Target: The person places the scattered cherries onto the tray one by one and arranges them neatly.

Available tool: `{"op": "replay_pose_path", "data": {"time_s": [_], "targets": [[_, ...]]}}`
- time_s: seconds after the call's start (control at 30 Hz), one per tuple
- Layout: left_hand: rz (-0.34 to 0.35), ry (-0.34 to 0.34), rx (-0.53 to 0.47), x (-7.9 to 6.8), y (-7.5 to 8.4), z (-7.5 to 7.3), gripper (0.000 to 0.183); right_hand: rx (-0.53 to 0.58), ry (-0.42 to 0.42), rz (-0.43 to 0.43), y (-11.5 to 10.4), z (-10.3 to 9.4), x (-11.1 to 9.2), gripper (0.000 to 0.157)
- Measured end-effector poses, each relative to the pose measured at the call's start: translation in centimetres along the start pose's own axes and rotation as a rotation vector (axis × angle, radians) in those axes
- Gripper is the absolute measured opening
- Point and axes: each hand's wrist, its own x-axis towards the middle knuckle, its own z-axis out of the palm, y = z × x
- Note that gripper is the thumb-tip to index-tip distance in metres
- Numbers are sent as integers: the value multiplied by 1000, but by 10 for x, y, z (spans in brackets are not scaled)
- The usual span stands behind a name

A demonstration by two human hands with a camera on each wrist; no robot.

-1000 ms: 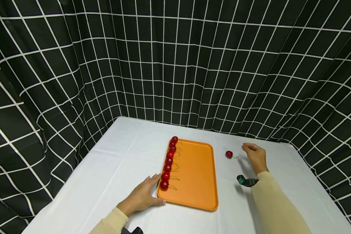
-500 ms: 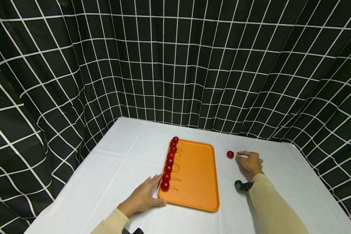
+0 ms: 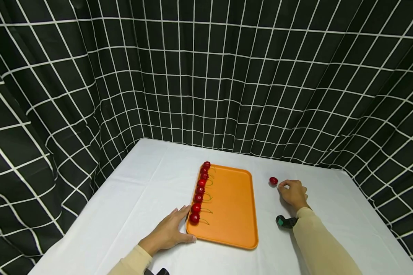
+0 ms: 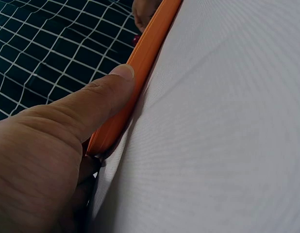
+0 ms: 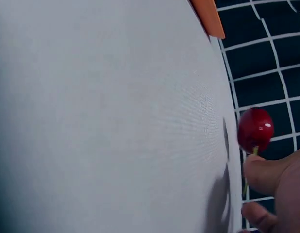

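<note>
An orange tray point(image 3: 231, 214) lies on the white table, with a row of several red cherries point(image 3: 199, 190) along its left rim. My left hand point(image 3: 167, 231) rests flat on the table, thumb pressed against the tray's near left edge point(image 4: 140, 63). A single red cherry point(image 3: 273, 180) hangs just off the table to the right of the tray. My right hand point(image 3: 292, 193) pinches its green stem; in the right wrist view the cherry point(image 5: 255, 130) hangs above my thumb point(image 5: 266, 172).
A black curtain with a white grid point(image 3: 206, 76) closes in the table on the back and both sides. The white tablecloth point(image 3: 151, 183) spreads left of the tray. A black and green wrist strap point(image 3: 284, 221) sits on my right forearm.
My right hand came in from the right of the loose cherry, closed on its stem and raised it slightly. The left hand and the tray stayed put.
</note>
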Motion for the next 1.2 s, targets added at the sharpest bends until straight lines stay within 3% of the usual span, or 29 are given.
{"op": "replay_pose_path", "data": {"time_s": [0.33,0.67,1.2], "targets": [[4,16,20,1,-1,0,107,167,97,-119,-23,-14,-17,20],[11,21,19,1,-3,2,105,297,121,-253,-66,-21,-55,18],[12,23,16,2,-3,2,105,390,24,-547,-128,3,-111,6]]}}
